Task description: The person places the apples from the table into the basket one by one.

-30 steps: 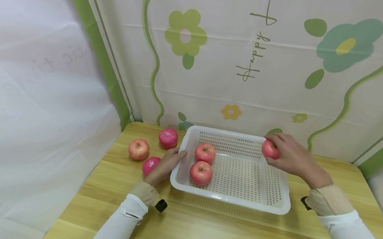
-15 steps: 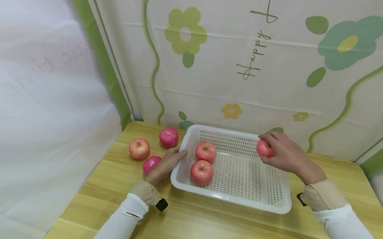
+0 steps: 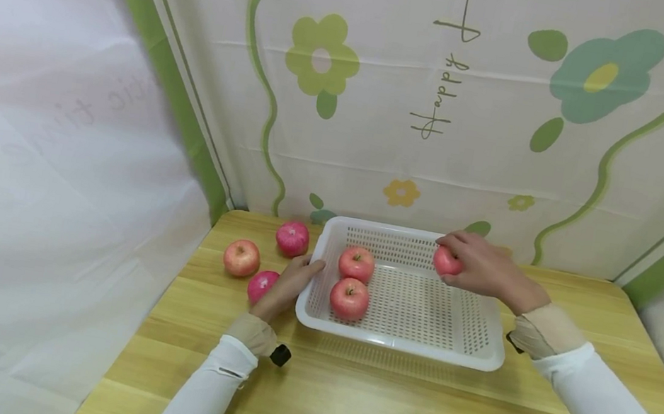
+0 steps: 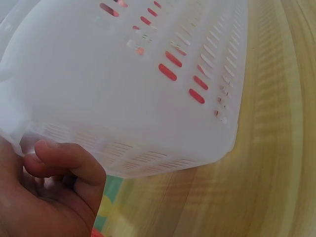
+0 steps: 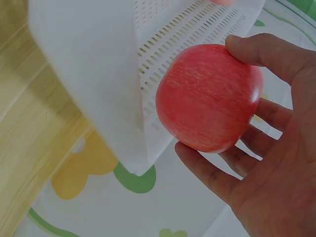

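A white perforated plastic basket (image 3: pixel 397 348) stands on the table with two red apples, a rear apple (image 3: pixel 356 264) and a front apple (image 3: pixel 349 300), at its left end. My left hand (image 3: pixel 289 285) grips the left rim, thumb on top; in the left wrist view its fingers (image 4: pixel 74 160) curl beneath the rim. Over the right part of the basket, my right hand (image 3: pixel 481 265) holds another red apple (image 5: pixel 210 98) between thumb and fingers. That apple is raised above the basket floor.
Left of the basket lie a pale red apple (image 3: pixel 241 258), a deep pink round fruit (image 3: pixel 292 239) and a similar one (image 3: pixel 261 286) partly behind my left hand. The wooden table (image 3: pixel 366 412) meets a patterned cloth (image 3: pixel 374 142) at the back.
My right hand has carried its apple leftward, from the basket's right rear corner to farther over the inside. The left hand and basket stay in place.
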A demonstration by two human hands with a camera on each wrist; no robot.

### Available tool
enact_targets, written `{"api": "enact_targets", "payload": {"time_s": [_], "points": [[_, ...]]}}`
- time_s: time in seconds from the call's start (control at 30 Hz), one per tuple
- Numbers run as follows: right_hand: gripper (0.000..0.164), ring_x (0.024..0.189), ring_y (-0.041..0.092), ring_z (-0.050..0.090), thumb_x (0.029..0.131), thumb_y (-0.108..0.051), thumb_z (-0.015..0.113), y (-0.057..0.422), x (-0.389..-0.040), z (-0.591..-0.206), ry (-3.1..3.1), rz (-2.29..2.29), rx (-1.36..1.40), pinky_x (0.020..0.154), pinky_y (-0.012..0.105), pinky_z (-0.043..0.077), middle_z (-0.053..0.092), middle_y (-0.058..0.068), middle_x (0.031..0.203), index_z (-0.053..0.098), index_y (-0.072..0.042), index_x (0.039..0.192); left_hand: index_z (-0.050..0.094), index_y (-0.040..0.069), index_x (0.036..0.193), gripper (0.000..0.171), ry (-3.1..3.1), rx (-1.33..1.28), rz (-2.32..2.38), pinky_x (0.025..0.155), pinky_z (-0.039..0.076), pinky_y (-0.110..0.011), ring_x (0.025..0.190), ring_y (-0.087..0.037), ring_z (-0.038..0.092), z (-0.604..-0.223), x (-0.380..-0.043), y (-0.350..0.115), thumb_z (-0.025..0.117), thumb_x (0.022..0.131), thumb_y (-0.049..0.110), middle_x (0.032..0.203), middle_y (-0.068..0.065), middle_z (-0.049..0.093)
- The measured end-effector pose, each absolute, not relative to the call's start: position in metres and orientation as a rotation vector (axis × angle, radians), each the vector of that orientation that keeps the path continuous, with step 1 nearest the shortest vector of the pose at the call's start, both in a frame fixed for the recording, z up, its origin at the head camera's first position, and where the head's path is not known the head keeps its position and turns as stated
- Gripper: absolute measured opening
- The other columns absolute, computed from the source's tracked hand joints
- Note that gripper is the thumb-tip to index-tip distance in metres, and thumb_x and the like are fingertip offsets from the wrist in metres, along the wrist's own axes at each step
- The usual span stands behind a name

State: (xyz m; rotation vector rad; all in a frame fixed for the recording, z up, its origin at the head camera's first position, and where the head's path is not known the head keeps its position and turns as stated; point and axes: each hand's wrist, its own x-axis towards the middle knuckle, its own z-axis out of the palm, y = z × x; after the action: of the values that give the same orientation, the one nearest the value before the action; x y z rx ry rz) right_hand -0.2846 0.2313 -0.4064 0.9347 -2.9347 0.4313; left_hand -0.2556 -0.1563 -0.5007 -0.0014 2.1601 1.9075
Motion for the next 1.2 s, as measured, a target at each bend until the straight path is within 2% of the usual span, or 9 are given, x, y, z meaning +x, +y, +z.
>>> {"api": "enact_targets", "payload": {"time_s": [0.23,0.63,0.87,1.2], "points": [[0.060,0.119,0.038,0.063,0.084,-0.022,0.084,0.221,-0.288,-0.409,-2.922,0.393,0.984,0.092,0.053,0.057,0.064,0.019,0.139,0.065,-0.003,0.138,0.051,0.000,0.153,0.051,2.162,-0.004,1.898,0.095,0.064,-0.046,0.123,-0.039,0.070,-0.500,-0.255,-0.156,0.049,0.112,0.030,0.140,-0.028,0.065],[0.061,0.115,0.036,0.064,0.082,-0.024,0.084,0.206,-0.297,-0.415,-2.934,0.380,1.000,0.086,0.052,0.059,0.065,0.020,0.136,0.066,-0.003,0.137,0.051,0.000,0.153,0.051,2.176,-0.004,1.896,0.093,0.065,-0.047,0.121,-0.040,0.071,-0.498,-0.255,-0.156,0.048,0.112,0.030,0.138,-0.028,0.065],[0.061,0.113,0.033,0.064,0.080,-0.026,0.083,0.199,-0.299,-0.419,-2.963,0.381,0.980,0.077,0.048,0.057,0.065,0.017,0.135,0.066,-0.006,0.135,0.052,0.001,0.153,0.051,2.174,-0.026,1.888,0.092,0.065,-0.045,0.120,-0.036,0.072,-0.496,-0.255,-0.155,0.049,0.112,0.031,0.138,-0.026,0.066],[0.062,0.120,0.036,0.063,0.079,-0.027,0.082,0.191,-0.301,-0.427,-2.937,0.386,1.036,0.081,0.049,0.059,0.065,0.017,0.138,0.067,-0.006,0.135,0.051,0.001,0.153,0.051,2.171,-0.007,1.889,0.092,0.065,-0.044,0.120,-0.037,0.072,-0.501,-0.255,-0.157,0.048,0.112,0.031,0.139,-0.027,0.065]]}}
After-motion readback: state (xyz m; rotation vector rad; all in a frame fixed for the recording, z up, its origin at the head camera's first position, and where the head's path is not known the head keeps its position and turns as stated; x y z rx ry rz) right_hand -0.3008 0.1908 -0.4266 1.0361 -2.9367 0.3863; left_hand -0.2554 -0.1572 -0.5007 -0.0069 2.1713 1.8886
